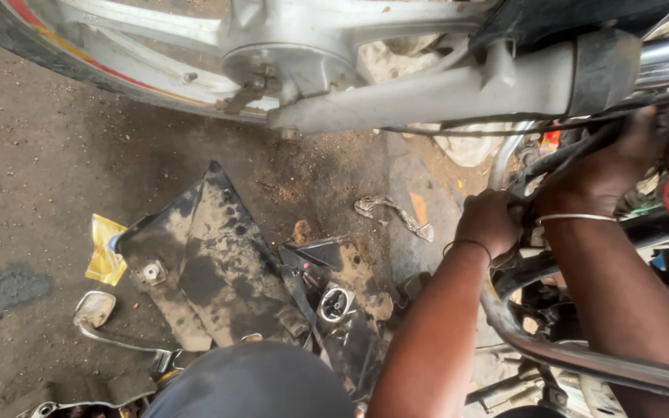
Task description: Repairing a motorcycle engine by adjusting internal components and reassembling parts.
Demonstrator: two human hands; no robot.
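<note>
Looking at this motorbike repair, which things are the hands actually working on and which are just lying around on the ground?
In hand:
left hand closed on a part beside the chrome frame tube
right hand gripping the black cables

Lying about:
black fairing panel
yellow packet
mirror
dirty rag

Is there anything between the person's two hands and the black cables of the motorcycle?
Nothing visible. The left hand is closed around a part by the chrome tube, and the right hand grips the black cables directly.
</note>
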